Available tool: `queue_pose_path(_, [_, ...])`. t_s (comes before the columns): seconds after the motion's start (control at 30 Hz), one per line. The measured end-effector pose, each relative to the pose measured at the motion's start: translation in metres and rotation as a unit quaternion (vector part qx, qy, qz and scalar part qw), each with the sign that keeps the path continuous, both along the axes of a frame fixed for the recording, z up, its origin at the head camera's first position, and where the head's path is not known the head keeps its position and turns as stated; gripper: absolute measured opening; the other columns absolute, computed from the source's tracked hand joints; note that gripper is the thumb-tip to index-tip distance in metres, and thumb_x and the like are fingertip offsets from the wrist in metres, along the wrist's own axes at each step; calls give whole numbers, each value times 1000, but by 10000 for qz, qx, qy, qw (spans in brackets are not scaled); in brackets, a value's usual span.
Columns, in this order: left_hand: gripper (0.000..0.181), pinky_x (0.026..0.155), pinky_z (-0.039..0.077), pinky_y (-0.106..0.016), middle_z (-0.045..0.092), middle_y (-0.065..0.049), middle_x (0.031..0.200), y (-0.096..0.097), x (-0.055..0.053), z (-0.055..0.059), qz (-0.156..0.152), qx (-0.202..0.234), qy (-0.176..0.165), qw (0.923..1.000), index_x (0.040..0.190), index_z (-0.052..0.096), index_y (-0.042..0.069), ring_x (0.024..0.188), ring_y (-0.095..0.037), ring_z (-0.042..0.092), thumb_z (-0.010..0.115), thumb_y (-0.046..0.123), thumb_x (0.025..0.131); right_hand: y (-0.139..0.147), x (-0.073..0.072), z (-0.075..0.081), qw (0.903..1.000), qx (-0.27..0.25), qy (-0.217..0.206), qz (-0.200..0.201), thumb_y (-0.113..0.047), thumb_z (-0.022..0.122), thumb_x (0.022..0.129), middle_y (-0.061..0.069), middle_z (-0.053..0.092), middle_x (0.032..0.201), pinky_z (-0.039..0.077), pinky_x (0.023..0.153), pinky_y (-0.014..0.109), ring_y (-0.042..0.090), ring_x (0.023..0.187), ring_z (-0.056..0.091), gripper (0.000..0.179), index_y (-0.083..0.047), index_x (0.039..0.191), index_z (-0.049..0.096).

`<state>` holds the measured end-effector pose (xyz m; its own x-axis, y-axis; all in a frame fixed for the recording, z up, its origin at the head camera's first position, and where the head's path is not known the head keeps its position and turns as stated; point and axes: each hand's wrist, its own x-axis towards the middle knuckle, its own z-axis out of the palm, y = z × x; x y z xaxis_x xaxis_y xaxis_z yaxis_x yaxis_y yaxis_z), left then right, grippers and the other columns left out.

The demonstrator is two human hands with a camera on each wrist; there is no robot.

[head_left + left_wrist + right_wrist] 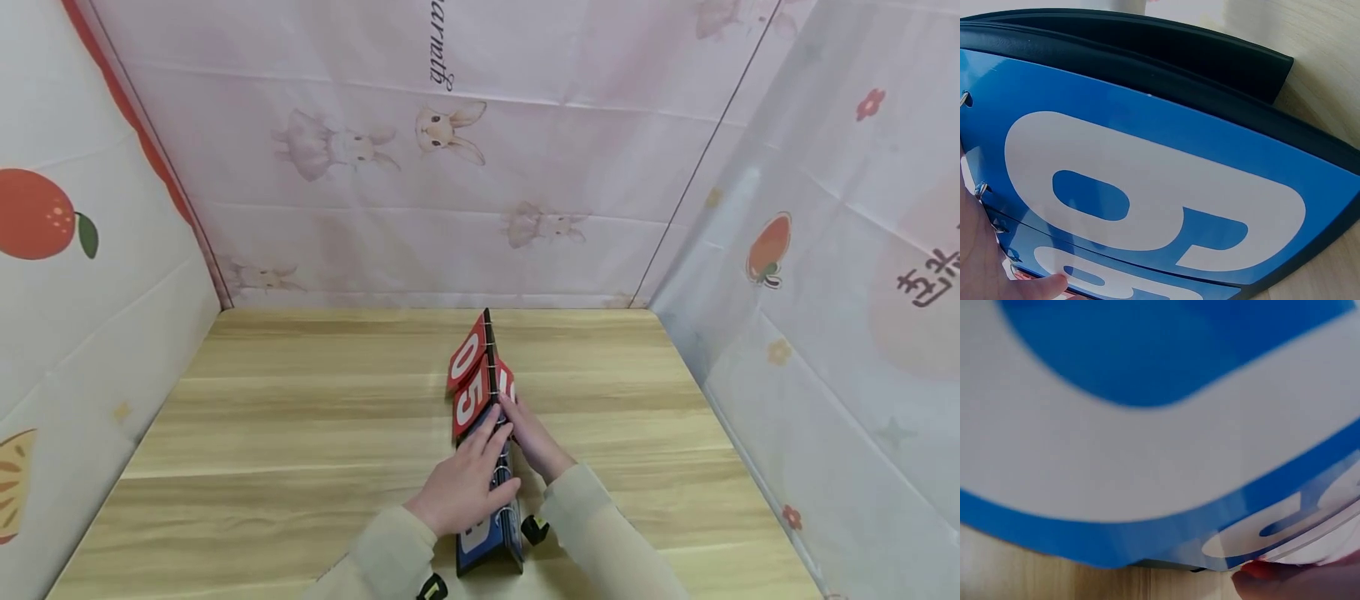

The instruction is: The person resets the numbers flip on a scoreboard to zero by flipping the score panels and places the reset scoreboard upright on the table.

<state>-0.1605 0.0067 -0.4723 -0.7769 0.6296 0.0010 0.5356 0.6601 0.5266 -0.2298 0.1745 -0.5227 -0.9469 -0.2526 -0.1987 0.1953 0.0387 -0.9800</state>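
A tabletop flip scoreboard (492, 367) stands like a tent on the table, its ring-bound spine pointing away from me. Red number cards (471, 402) reading 0 and 5 hang at the far left side, blue cards (1085, 81) nearer me. My left hand (467, 482) lies over the spine and left face with fingers extended and touching the blue part. On the opposite face, my right hand (536, 437) rests with fairly straight fingers, fingertips at the spine beside a red card. A blue card (1166, 356) fills most of the right wrist view; fingers (1300, 581) show at its lower right.
The scoreboard stands on a wood-grain table (300, 417). Printed fabric walls (360, 217) enclose its back and both sides. Black wrist-worn devices (535, 529) show near both sleeves, close to the scoreboard's near end.
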Motion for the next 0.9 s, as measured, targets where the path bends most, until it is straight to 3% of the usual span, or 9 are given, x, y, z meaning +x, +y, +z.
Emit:
queue_pose_path(0.2, [74, 93, 44, -42, -6, 0, 156, 0, 0, 3, 30, -83, -54, 9999, 150, 17, 15, 138, -24, 21, 35, 59, 93, -1, 2, 2, 9917, -32, 38, -1285, -39, 48, 96, 20, 36, 142, 29, 104, 48, 30, 126, 39, 69, -4, 147, 18])
queue_pose_path(0.37, [74, 92, 44, -42, -5, -1, 157, 1, -1, 3, 37, -88, -80, 9999, 150, 18, 15, 138, -24, 21, 37, 58, 93, 2, 3, 5, 9763, -712, -69, -2044, -34, 57, 92, 18, 46, 133, 41, 96, 39, 21, 111, 53, 64, -3, 141, 30])
queue_pose_path(0.5, [75, 92, 44, -43, -6, 0, 156, 0, 0, 2, 59, -123, -130, 9998, 150, 19, 16, 138, -25, 22, 37, 60, 92, 2, 5, 13, 9658, -1399, 46, -2180, -27, 56, 94, 16, 52, 125, 46, 89, 32, 16, 101, 59, 54, -4, 138, 36])
queue_pose_path(0.7, [76, 91, 45, -44, -5, 0, 157, -2, 1, 1, 53, -117, -149, 9998, 150, 20, 16, 137, -27, 25, 36, 61, 91, -2, 10, 31, 9589, -1980, 392, -1996, -18, 54, 95, 14, 48, 129, 46, 90, 31, 18, 109, 56, 51, -9, 140, 33])
queue_pose_path(0.8, [76, 89, 46, -44, -5, 0, 157, -3, 2, 1, 40, -104, -116, 9999, 150, 20, 16, 136, -28, 26, 36, 61, 91, -6, 10, 38, 9646, -1757, 638, -1858, -16, 59, 92, 13, 44, 133, 44, 93, 34, 22, 115, 50, 57, -14, 142, 31])
queue_pose_path(0.9, [75, 88, 47, -45, -6, 0, 157, -4, 2, 2, 38, -70, -77, 9999, 150, 20, 15, 136, -29, 26, 35, 61, 92, -10, 8, 43, 9757, -1041, 883, -1712, -17, 64, 89, 10, 42, 136, 41, 96, 38, 24, 121, 46, 66, -20, 144, 29])
